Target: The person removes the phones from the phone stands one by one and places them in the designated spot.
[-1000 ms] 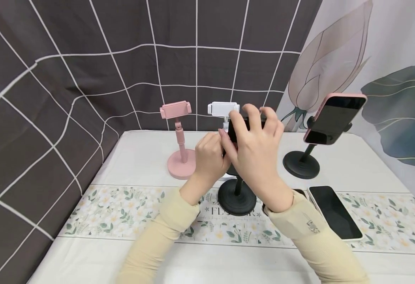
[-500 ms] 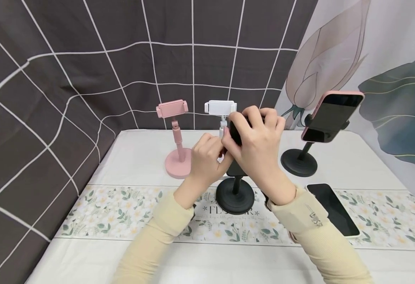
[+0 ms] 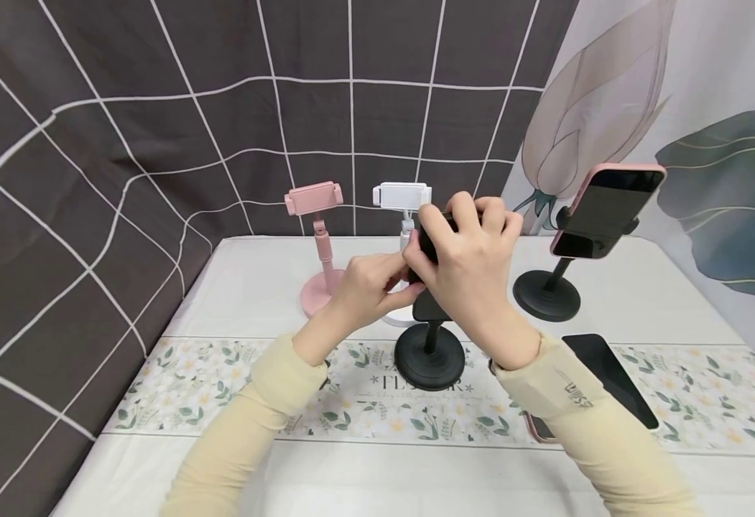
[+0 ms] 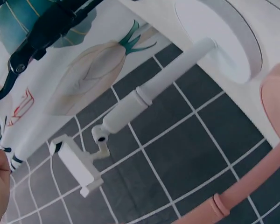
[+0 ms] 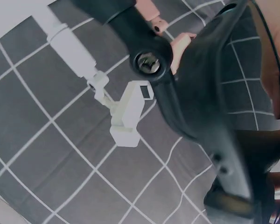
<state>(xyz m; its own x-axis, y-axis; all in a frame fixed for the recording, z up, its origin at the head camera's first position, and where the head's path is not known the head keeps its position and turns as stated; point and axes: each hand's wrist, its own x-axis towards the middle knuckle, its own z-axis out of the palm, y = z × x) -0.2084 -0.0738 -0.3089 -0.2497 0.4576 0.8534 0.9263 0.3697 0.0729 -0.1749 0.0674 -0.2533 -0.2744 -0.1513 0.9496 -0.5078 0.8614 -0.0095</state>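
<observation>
In the head view a black phone stand (image 3: 429,357) stands at the middle of the table, with a dark phone (image 3: 430,306) up at its holder. My right hand (image 3: 474,269) curls its fingers over the upper part of the phone and holder, hiding much of both. From the left, my left hand (image 3: 372,287) pinches the near edge of the holder between fingers and thumb. The right wrist view looks at the stand's black holder (image 5: 200,79) from behind, with its round joint and fingers at the right edge. Part of my left hand shows at the left wrist view's left edge.
Behind stand a pink phone stand (image 3: 323,251) and a white phone stand (image 3: 403,195). To the right, another black stand (image 3: 547,296) bears a pink-edged phone (image 3: 610,212). A phone (image 3: 616,377) lies on the table; another (image 3: 539,429) peeks out beside the right sleeve.
My left hand's fingers have straightened somewhat, and its wrist and forearm have shifted left and down. The right hand stays over the phone and holder.
</observation>
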